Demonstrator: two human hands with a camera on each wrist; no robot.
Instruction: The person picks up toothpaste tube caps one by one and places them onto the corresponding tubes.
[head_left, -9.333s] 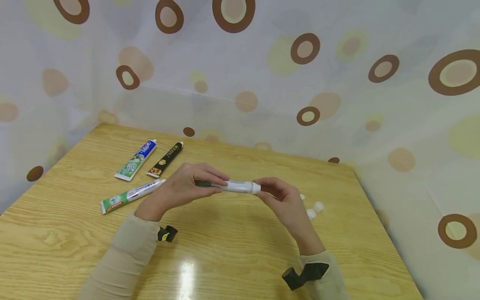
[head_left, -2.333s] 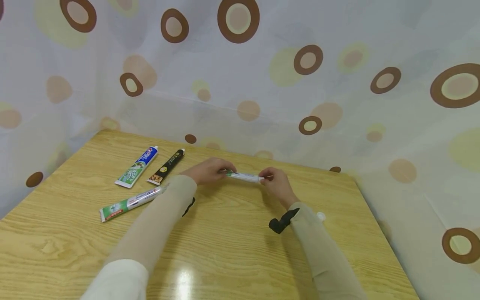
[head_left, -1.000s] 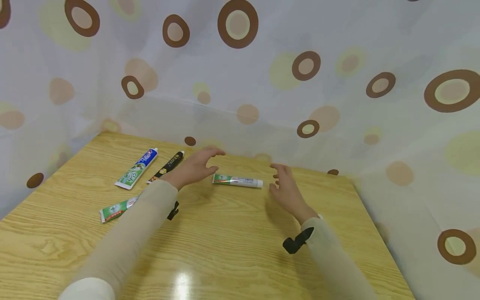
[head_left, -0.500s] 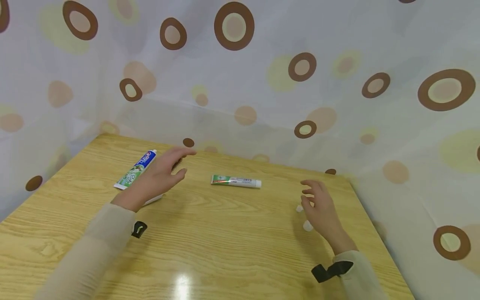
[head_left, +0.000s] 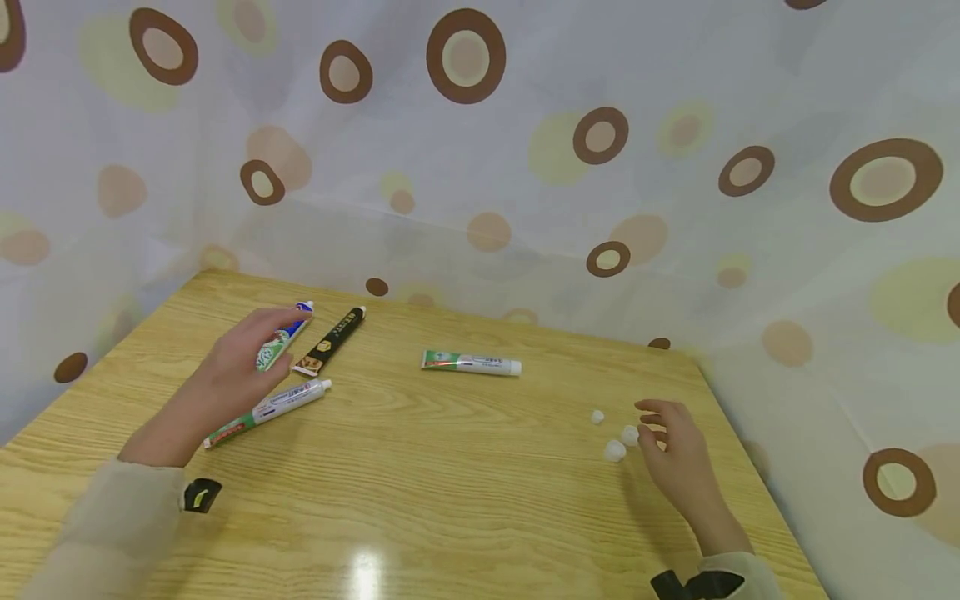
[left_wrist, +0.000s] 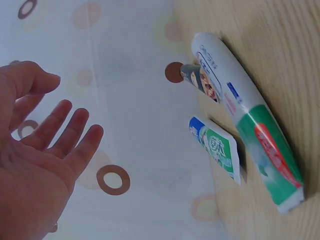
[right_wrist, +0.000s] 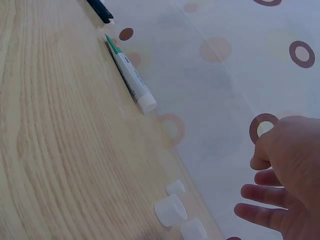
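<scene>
My left hand point(head_left: 228, 379) hovers over the left group of toothpaste tubes, fingers relaxed, holding nothing. It partly covers a blue-and-green toothpaste tube point(head_left: 273, 350) and overlaps a white-and-green toothpaste tube point(head_left: 292, 400). Beside them lies a black toothpaste tube point(head_left: 330, 342). At mid-table lies another green-and-white toothpaste tube point(head_left: 471, 363), a white cap on its right end. My right hand point(head_left: 678, 454), fingers loosely bent and without anything in them, is just right of three loose white caps; the largest-looking cap point(right_wrist: 170, 210) shows in the right wrist view.
The wooden table point(head_left: 450, 500) meets a patterned curtain point(head_left: 420, 167) at its back and sides. Black wrist mounts point(head_left: 201, 495) sit at both sleeves. The left-hand tubes have narrow bare necks pointing away from me or rightward.
Earlier both hands held the capped green-and-white toothpaste tube, the right at its cap. They laid it at mid-table and let go. The left hand has moved left, the right hand right and nearer.
</scene>
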